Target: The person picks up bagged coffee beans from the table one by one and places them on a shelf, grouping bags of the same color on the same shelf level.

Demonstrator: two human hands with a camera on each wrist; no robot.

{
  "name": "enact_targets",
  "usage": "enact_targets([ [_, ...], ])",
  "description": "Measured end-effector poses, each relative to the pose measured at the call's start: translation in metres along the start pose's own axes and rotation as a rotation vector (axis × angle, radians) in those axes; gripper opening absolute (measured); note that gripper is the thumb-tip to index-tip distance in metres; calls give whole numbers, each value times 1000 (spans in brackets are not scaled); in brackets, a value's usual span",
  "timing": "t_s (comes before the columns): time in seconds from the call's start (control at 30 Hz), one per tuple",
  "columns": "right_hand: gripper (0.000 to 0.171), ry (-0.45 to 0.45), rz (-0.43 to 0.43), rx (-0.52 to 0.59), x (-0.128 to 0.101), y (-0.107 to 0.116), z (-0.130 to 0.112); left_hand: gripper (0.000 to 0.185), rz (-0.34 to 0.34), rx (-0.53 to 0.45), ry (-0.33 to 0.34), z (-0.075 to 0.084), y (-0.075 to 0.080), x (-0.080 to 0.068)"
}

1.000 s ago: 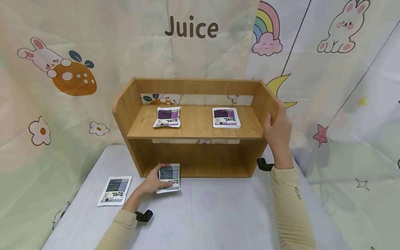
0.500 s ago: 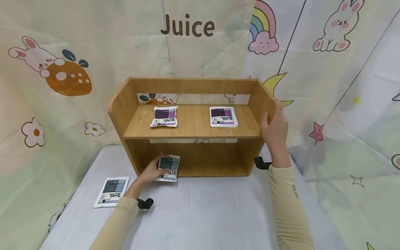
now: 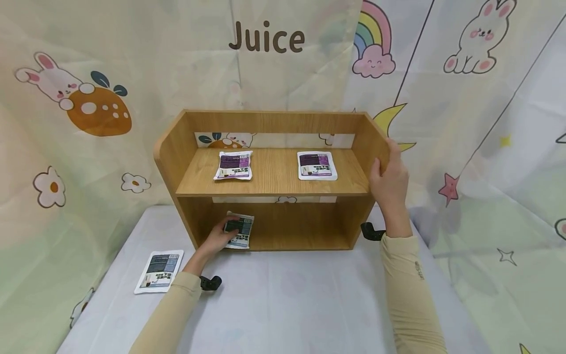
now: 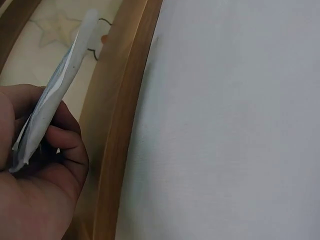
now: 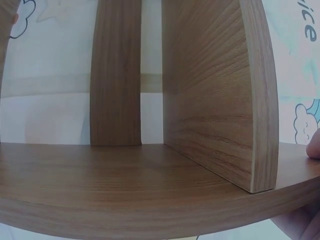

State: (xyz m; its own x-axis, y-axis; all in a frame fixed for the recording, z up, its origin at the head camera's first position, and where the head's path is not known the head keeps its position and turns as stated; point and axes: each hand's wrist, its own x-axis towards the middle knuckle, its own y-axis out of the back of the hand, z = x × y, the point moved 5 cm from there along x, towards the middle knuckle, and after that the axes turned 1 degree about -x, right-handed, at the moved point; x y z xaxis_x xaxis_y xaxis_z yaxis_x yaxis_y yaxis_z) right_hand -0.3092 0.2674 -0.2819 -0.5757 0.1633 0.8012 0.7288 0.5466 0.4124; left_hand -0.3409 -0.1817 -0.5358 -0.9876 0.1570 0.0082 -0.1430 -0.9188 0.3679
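pouch [image 3: 239,231] is sitting in the left hand [image 3: 219,239], low and left of centre in the head view, with fingers and thumb pinching it at the mouth of the shelf's [image 3: 274,182] lower bay, its far end tipping up off the bottom board. right hand [image 3: 391,183] is gripping the shelf's right side panel at the right of centre, fingers curling round the outside and thumb on the front edge, which looks like a way of bracing the unit. two more pouches [image 3: 234,165] are lying flat, well apart, on the upper board, and a fourth pouch [image 3: 159,271] is lying on the white table [image 3: 283,305] at lower left, apart from the shelf. left wrist view is showing what the head view is not: the pouch [image 4: 54,106] edge-on and thin at upper left, pinched in the hand [image 4: 40,185], just beside the wooden front edge [image 4: 117,135] where it is meeting the table. right wrist view is showing only the wood panels close up and a fingertip [image 5: 314,146] at the right edge, and the pouches are not appearing in it.
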Motion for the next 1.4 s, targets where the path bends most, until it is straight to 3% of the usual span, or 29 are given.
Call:
enact_targets([
  [0.13,50,-24,-15,-9,-4,-4,2,47,-21,7,55,-1,1,0],
  [0.3,50,-17,-18,-10,-4,-6,1,68,-19,38,102,-6,1,7],
  [0.47,51,-23,-18,-4,-6,-8,1,77,-12,93,98,-10,1,10],
  [0.8,51,-13,-12,-14,-10,-6,2,79,-30,125,68,-15,-1,16],
  [1.17,51,14,12,0,-1,-2,2,77,-63,179,64,-5,0,34],
  [1.4,52,1,0,3,-1,-2,4,75,-45,253,72,-2,-1,36],
])
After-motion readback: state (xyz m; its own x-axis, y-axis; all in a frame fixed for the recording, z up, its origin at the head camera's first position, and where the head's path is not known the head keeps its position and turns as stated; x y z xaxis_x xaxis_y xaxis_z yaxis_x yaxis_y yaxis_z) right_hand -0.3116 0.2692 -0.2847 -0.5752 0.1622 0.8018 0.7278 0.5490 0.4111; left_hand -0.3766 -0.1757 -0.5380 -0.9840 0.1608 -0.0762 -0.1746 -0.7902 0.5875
